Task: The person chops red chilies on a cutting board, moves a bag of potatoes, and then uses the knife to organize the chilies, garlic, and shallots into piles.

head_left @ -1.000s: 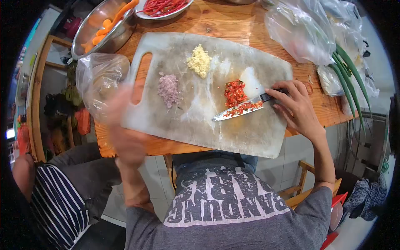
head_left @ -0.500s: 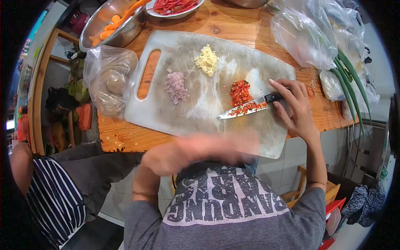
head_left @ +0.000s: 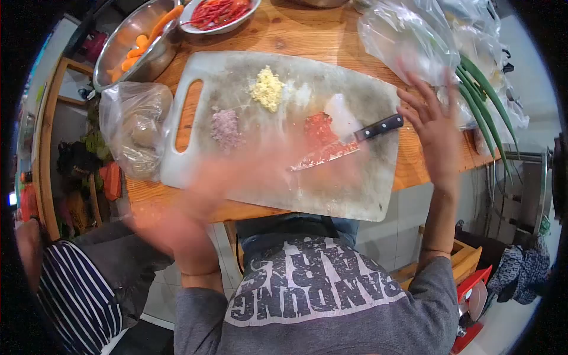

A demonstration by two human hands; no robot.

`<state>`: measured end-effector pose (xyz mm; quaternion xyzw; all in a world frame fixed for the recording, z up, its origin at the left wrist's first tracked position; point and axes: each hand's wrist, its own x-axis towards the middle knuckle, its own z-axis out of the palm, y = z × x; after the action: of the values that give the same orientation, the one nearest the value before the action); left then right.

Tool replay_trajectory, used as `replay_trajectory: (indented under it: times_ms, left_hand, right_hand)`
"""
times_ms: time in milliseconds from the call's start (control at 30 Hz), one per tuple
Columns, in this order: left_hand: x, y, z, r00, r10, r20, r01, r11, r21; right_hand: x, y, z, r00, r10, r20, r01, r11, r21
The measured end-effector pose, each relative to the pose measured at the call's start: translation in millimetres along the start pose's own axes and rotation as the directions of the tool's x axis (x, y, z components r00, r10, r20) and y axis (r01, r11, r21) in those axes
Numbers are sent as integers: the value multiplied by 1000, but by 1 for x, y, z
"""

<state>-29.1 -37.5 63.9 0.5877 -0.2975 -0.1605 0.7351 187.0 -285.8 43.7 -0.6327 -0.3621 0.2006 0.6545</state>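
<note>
A black-handled kitchen knife (head_left: 381,126) lies on the white cutting board (head_left: 228,65), its blade carrying bits of chopped red chili (head_left: 319,127) and resting beside the chili pile. My right hand (head_left: 435,130) is raised just off the handle's end, fingers spread, holding nothing. Smeared by fast motion, my left hand (head_left: 183,207) sweeps over the board's near left edge; its fingers cannot be made out. Left of the chili, a mound of minced pale yellow garlic or ginger (head_left: 266,89) and a mound of minced purplish shallot (head_left: 226,128) sit on the board.
At the far left stand a metal bowl of carrots (head_left: 139,53) and a white bowl of red chilies (head_left: 220,16). A plastic bag (head_left: 137,130) lies against the board's left end. Plastic bags (head_left: 408,35) and green onion leaves (head_left: 485,100) occupy the right. Another person's striped garment (head_left: 77,296) shows at lower left.
My right hand has let go of the knife handle and lifted to the right with fingers spreading. My left hand has swung leftward, still blurred. The camera view has shifted slightly.
</note>
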Motion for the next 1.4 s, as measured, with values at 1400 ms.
replay_trajectory:
  times_ms: [1400]
  left_hand:
    - [-95,-37,21,341,495,-799,93,828,552]
  right_hand:
    - [-25,6,11,882,-58,468,472,135,-871]
